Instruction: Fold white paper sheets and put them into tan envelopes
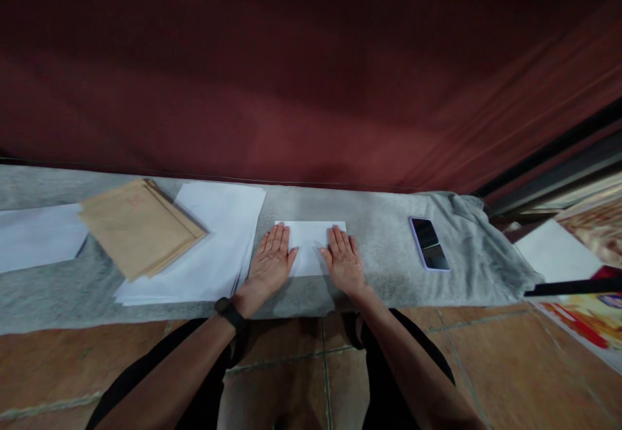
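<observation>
A small white sheet of paper [309,248], perhaps folded, lies flat on the grey cloth in front of me. On its left end rests my left hand [273,257], palm down with the fingers stretched out and a dark watch on the wrist. My right hand [344,258] lies flat on the paper's right end, fingers extended too. The middle of the paper shows between my thumbs. Neither hand grips anything. Just left of my left hand is a stack of larger white sheets [221,242].
Brown envelopes [136,226] lie partly on the stack, with another white sheet [39,236] farther left. A phone [429,243] lies to the right on the grey cloth [383,248]. A dark red panel [291,125] rises behind. Printed boards [587,313] stand at far right.
</observation>
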Demonstrator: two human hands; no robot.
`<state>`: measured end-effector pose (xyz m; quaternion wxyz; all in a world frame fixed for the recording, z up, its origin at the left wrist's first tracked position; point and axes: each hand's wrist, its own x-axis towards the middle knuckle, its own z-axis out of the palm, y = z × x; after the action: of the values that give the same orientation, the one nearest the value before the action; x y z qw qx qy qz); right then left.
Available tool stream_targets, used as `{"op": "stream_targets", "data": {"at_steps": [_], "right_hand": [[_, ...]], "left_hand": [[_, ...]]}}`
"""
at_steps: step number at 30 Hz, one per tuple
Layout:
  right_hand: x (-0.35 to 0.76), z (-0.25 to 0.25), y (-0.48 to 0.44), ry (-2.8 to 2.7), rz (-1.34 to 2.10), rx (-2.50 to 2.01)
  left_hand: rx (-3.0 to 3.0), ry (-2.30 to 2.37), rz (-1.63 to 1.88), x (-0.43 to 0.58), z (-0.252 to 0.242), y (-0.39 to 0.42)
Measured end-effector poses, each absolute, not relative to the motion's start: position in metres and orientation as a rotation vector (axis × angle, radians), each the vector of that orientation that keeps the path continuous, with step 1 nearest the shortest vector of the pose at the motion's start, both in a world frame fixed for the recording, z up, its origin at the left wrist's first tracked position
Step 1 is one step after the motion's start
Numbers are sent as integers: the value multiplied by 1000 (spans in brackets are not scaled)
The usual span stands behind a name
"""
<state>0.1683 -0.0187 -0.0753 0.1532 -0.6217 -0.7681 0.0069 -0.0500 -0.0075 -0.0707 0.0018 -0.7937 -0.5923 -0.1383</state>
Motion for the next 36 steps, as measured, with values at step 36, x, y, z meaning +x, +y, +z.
{"op": "stream_targets", "data": {"at_steps": [36], "right_hand": [[143, -77, 7, -2153, 54, -1777]], "left_hand": [[-2504, -1848, -450, -16, -66, 15]]}}
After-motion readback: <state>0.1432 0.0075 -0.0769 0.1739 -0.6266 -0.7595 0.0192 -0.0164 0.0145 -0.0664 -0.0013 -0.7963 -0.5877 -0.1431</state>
